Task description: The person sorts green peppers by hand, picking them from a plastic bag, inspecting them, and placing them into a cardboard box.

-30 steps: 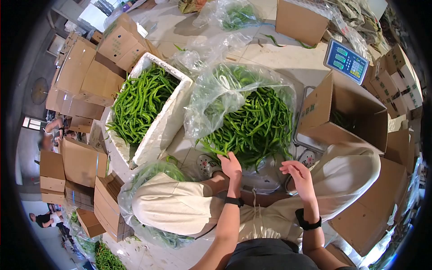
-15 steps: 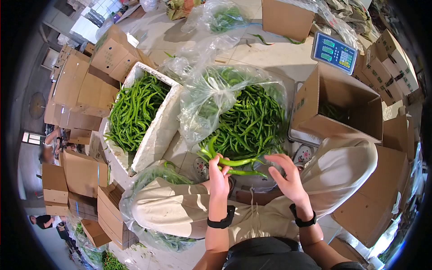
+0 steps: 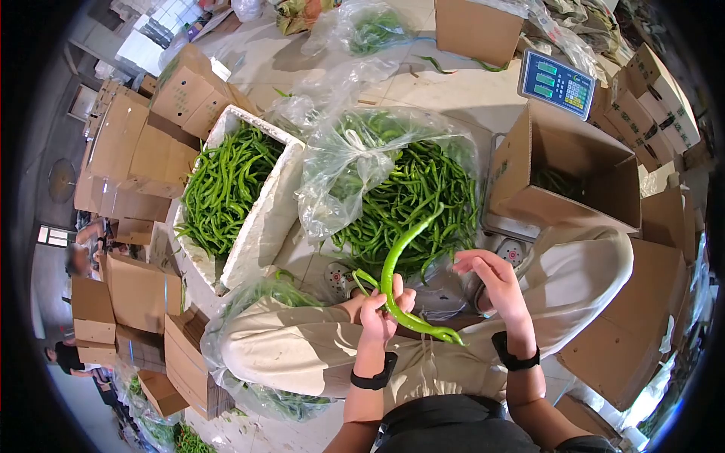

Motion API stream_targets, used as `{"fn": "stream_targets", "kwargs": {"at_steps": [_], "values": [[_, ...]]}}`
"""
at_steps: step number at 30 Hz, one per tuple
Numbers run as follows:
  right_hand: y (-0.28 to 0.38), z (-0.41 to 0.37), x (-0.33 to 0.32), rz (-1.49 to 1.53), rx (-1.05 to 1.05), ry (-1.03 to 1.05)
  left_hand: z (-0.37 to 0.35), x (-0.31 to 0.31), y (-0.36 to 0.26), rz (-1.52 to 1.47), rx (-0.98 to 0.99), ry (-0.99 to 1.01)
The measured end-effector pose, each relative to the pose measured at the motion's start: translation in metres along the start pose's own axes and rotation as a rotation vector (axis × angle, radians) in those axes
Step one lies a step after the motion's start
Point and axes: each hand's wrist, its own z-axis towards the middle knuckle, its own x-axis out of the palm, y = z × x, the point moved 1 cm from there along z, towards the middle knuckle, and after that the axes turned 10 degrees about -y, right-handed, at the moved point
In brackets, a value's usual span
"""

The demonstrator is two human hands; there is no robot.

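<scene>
My left hand is closed around long green chili peppers. One large curved pepper sticks out both upward and down to the right, and thinner stems show beside my thumb. To the right, my right hand is held up with its fingers stretched out and nothing in it. Just beyond both hands lies a clear plastic bag with a heap of green chili peppers in its opening.
A white foam box full of green peppers stands at left. At right, an open cardboard box with some peppers inside rests on a scale with a blue display. Stacked cartons line the left side, where people are visible farther off.
My left hand has drawn back slightly and turned, swinging the large pepper from sideways to upright. My right hand has moved a little away to the right.
</scene>
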Motion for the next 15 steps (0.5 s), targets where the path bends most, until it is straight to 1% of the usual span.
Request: {"fn": "stream_targets", "kwargs": {"at_steps": [2, 3, 7, 10, 11, 14, 15], "values": [[0.000, 0.003, -0.003, -0.008, 0.001, 0.021, 0.000, 0.004, 0.000, 0.025, -0.034, 0.035], [0.001, 0.004, -0.001, -0.014, 0.008, 0.084, 0.001, 0.003, 0.001, 0.048, -0.050, 0.095], [0.009, 0.000, 0.018, 0.015, 0.163, 0.279, 0.001, 0.008, 0.009, -0.063, -0.159, 0.226], [0.001, 0.001, 0.031, 0.151, 0.136, 0.299, 0.000, -0.002, 0.021, -0.103, -0.255, 0.222], [0.007, 0.000, 0.036, 0.208, 0.148, 0.300, -0.001, -0.003, 0.025, -0.136, -0.272, 0.232], [0.003, -0.001, 0.041, 0.294, 0.199, 0.249, -0.004, 0.008, 0.024, -0.138, -0.323, 0.181], [0.001, -0.001, 0.042, 0.308, 0.180, 0.193, -0.005, 0.017, 0.022, -0.124, -0.327, 0.150]]}}
